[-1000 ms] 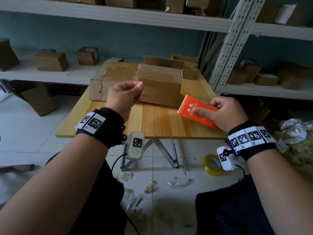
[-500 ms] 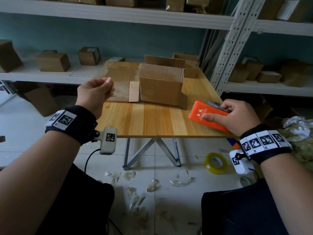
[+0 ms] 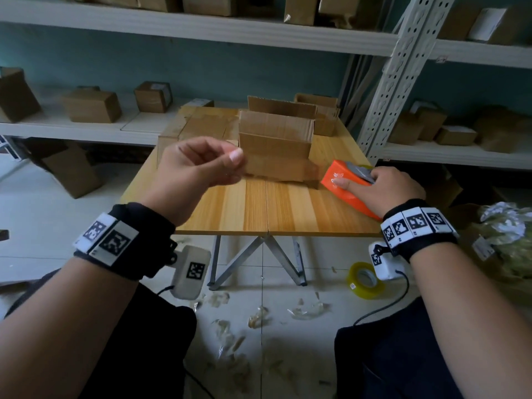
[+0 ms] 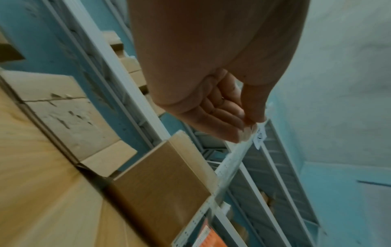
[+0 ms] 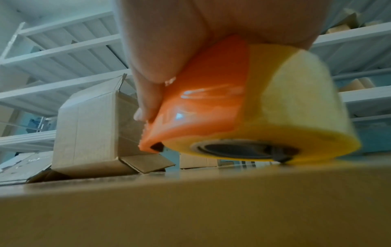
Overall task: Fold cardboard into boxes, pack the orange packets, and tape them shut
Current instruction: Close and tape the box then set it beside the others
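Box [image 3: 275, 145] brown, upright, open | R hand [image 3: 394, 187] grips orange dispenser [image 3: 344, 182]

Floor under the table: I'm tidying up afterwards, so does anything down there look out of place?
Yes. A roll of yellow tape lies on the tiled floor near the table, by the person's right wrist, and crumpled clear scraps are scattered over the tiles under the table.

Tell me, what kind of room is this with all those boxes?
Probably a storeroom or packing room. Metal shelves along the wall hold many small cardboard boxes. On the wooden table stands a half-folded box, and the right hand holds a tape dispenser.
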Demonstrator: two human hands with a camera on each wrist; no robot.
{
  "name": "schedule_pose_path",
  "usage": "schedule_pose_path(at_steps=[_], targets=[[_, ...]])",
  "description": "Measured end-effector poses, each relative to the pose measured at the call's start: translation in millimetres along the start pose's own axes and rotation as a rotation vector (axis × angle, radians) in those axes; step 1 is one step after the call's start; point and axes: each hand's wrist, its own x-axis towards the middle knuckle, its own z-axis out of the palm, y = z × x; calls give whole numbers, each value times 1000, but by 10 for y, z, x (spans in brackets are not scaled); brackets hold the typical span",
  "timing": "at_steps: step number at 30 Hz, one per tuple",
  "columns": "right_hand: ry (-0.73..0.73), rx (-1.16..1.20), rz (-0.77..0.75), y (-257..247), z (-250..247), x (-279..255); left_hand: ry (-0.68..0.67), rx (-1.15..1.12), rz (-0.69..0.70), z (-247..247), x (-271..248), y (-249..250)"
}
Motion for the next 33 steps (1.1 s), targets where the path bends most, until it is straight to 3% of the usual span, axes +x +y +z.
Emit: schedule_pose_path(at_steps=[5,13,17,19,23,25,27,29,31,33], targets=[[-38,-20,100,-160,86,96,-151,105,80,395,-144,31],[-39,3,179,-403,58,62,-236,98,111,753,-92,-20],[-43,-92,215,-465,167,164,-347,-85,154,816,-117,70],[-48,-100,236,-499,188,183,-314,-72,190,816,-114,46],[-75,-161,109,-466,198,111,-216,-35,26,675,46,-148],[-17,-172,152,-501,208,41,-221,-128,-56,619,122,-162],[160,-72,109,-560,182,-20,-226,-274,-97,598,155,-130],[295,252,-85,-602,118,-99,-245,-409,-132,599,160,-118],[187,703,-254,-663,63,-192,-267,-526,-166,602,156,-122],[-68,987,-360,-742,51,-304,-283,-640,-188,606,153,-119]])
